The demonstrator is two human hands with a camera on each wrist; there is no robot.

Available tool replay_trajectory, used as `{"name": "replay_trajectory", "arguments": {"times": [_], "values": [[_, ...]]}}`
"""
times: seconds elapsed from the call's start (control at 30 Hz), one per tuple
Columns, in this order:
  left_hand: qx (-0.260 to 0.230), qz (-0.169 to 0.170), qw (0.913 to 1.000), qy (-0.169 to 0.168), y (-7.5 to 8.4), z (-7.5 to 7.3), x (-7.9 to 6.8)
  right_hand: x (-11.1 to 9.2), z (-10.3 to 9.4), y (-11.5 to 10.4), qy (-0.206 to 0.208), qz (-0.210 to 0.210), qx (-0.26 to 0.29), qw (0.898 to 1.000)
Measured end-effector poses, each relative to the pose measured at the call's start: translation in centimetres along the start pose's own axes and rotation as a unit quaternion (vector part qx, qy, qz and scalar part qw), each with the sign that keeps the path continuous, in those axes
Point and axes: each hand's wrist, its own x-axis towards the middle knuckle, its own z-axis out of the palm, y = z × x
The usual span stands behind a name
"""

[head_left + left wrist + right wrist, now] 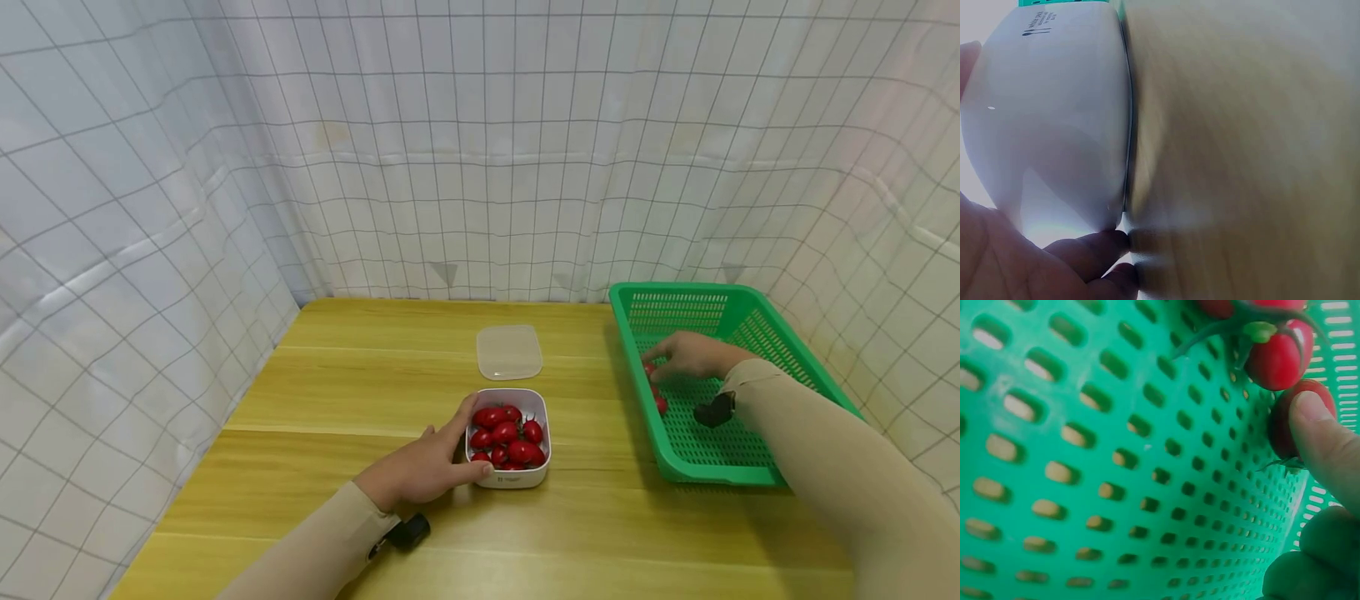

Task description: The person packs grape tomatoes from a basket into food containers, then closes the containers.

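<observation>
A white square container (507,482) full of red cherry tomatoes (506,432) sits on the table. My left hand (426,467) holds its left side, thumb at the front corner and index finger at the back-left corner. In the left wrist view, fingers (1088,253) bend against the container's wall (1054,125). My right hand (693,356) reaches down into the green basket (720,477) at its left wall. In the right wrist view, my thumb (1319,422) is on a cherry tomato (1285,425). More tomatoes (1279,359) with green stems lie beside it.
A translucent square lid (509,352) lies flat behind the container. The basket stands at the table's right side, with slotted walls. White gridded curtains (480,167) enclose the wooden table (337,367) at the back and both sides.
</observation>
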Motion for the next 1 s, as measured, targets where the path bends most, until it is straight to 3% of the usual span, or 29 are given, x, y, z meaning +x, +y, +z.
{"name": "replay_trajectory", "arguments": {"times": [1.0], "values": [[-0.007, 0.000, 1.0000, -0.002, -0.15, 0.01, -0.07, -0.04, 0.56, -0.18, -0.037, 0.035, 0.015, 0.999]]}}
